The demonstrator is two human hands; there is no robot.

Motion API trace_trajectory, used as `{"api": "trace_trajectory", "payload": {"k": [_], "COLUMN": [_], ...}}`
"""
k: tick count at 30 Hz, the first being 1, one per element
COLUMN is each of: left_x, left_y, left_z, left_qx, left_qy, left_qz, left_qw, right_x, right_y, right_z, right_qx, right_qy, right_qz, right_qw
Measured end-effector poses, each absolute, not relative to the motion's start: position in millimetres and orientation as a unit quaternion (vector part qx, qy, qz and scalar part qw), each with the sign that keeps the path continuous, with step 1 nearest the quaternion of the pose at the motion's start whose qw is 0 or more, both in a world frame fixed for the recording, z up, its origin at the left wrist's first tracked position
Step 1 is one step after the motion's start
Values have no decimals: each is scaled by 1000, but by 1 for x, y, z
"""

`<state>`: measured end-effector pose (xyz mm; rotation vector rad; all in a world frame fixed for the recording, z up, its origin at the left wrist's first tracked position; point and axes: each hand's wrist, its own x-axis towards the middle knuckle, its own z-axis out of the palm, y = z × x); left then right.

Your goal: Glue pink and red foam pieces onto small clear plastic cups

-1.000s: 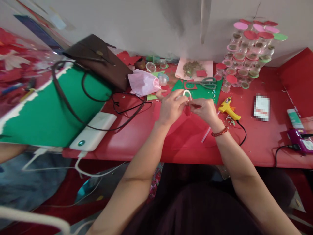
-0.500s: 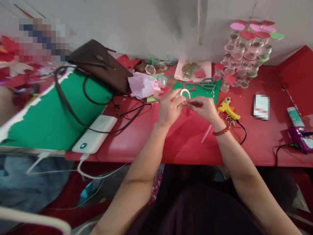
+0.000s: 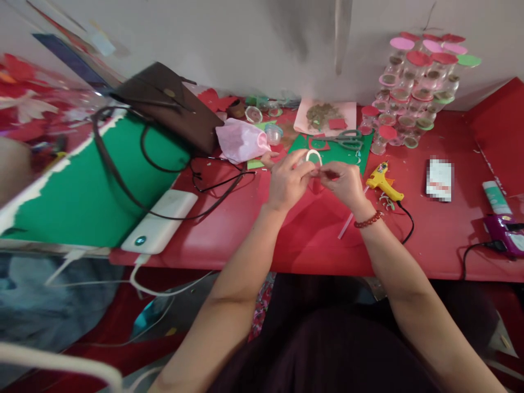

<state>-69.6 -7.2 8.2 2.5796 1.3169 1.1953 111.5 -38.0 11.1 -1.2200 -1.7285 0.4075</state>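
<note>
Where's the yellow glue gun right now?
In the head view, the yellow glue gun lies right of centre on the red table, just right of the right hand, beside the green sheet.

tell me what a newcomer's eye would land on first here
Probably the tall cluster of clear little cups with red, pink and green discs, at the back right of the red table. Then the bright yellow glue gun, in front of it. At the centre, the left grip and right grip meet by a white curved rim.
</note>
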Motion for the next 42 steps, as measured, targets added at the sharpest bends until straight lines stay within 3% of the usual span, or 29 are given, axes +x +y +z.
{"api": "trace_trajectory", "payload": {"k": [13,28,36,42], "left_x": [-68,-68,-70,-71], "left_y": [-9,-5,-5,-5], "left_z": [11,8,10,14], "left_qx": [820,817,816,826], "left_qy": [419,425,422,417], "left_qz": [389,390,395,378], "left_qw": [11,2,20,38], "right_x": [122,107,114,122], "right_y": [-36,-34,-34,-38], "right_z": [18,3,5,15], "right_qx": [-480,-492,-462,-452], "right_qy": [-709,-674,-653,-730], "right_qz": [252,209,290,201], "right_qw": [451,511,526,471]}}
